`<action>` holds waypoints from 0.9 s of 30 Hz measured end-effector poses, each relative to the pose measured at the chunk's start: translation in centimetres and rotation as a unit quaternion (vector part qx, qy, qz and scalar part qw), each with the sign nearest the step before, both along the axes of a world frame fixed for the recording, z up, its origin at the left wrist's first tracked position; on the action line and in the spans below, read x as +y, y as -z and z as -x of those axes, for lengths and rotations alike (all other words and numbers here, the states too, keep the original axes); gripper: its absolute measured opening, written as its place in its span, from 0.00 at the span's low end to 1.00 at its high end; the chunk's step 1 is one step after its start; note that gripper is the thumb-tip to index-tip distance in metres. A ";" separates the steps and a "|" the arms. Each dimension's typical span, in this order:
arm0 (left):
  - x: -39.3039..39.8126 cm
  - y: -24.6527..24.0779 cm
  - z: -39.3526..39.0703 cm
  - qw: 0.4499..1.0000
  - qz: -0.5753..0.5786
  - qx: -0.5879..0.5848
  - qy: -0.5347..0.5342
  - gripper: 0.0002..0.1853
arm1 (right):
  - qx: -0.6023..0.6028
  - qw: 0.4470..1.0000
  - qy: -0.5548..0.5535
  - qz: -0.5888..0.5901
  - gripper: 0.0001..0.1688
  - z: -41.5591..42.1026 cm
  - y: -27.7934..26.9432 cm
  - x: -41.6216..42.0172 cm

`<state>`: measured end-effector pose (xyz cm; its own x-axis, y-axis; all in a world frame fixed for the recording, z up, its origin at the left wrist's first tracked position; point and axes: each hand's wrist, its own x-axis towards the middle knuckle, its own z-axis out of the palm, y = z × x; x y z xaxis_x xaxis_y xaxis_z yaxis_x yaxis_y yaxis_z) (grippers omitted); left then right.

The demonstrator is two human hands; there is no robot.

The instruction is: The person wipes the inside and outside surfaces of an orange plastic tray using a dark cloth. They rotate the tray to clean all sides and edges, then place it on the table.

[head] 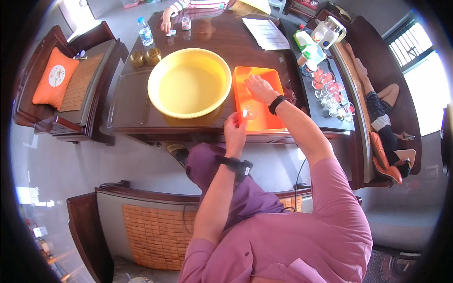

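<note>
In front of me on the dark wooden table is an orange rectangular plastic tub point(270, 122). My left hand point(235, 132) is at its near left corner, thumb and fingers on a small clear glass cup point(248, 112) that is tilted inside the tub's wall. Over the tub's interior reaches my right hand point(261, 88), palm down with fingers apart and no object visible in it; whether it touches the tub's bottom I cannot tell. Left of the tub stands a large round yellow plastic basin point(191, 90), close beside its wall.
Several small glass cups point(331, 93) crowd a black tray point(345, 123) at right, near a white electric kettle point(327, 32). Papers point(266, 33), a water bottle point(144, 32) and two brass-coloured cups point(145, 57) lie beyond. Another person's hand point(166, 27) rests across the table; someone reclines on the right bench.
</note>
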<state>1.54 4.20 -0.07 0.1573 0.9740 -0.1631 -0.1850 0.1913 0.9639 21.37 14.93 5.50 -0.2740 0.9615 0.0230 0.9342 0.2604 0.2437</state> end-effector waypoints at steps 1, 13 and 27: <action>0.0 0.2 -0.1 1.000 -0.008 0.003 0.002 0.24 | 0.019 1.000 -0.020 -0.010 0.24 -0.4 0.5 0.1; 0.2 0.8 -0.3 1.000 -0.003 0.000 0.003 0.24 | 0.203 0.966 0.071 0.143 0.38 0.5 -2.9 -2.6; -3.9 -14.4 7.5 0.923 -0.376 0.071 0.039 0.15 | 0.157 0.960 -0.218 0.073 0.07 7.5 -14.3 -17.2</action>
<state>-5.94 0.34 14.37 0.2617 0.8065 0.5302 -0.0602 -0.5346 0.8429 13.88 -2.27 19.76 -0.6533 0.7558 0.0440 0.7497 0.6540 -0.1014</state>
